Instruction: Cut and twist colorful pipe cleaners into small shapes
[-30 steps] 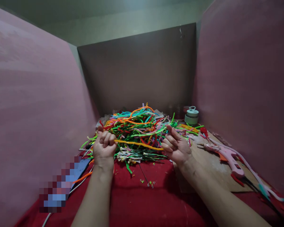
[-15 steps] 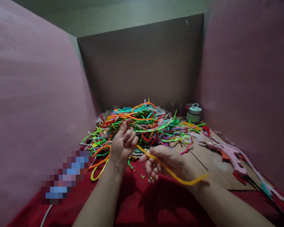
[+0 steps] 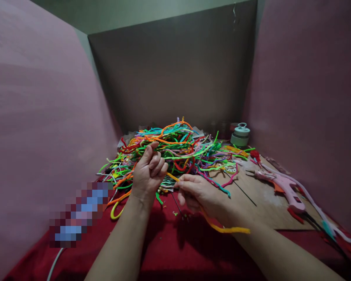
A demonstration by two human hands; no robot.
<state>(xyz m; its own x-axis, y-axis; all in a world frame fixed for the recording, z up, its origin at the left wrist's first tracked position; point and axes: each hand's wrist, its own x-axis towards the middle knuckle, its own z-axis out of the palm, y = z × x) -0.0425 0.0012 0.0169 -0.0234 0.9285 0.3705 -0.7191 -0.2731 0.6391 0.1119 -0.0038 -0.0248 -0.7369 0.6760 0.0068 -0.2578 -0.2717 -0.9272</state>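
Note:
An orange-yellow pipe cleaner (image 3: 222,228) runs between my two hands. My left hand (image 3: 150,168) is closed around one end of it, the fingers curled in and the thumb up. With thumb and index finger, my right hand (image 3: 197,193) pinches the same strand a short way along. The loose tail passes under the right palm and lies over the wrist, its tip pointing right. Just behind both hands rises a large tangled heap of coloured pipe cleaners (image 3: 169,136). My left fingers hide what end of the strand they grip.
A pink glue gun (image 3: 283,189) with a cord lies on a wooden board (image 3: 263,210) at right. Behind it stands a mint-green lidded jar (image 3: 240,136). Red cloth (image 3: 169,249) covers the front. Pink panels (image 3: 41,117) flank the table. A blurred-out item (image 3: 82,214) sits at left.
My right hand has closed from loosely open fingers into a pinch on the orange-yellow pipe cleaner. The strand's tail has dropped slightly. My left hand keeps its grip.

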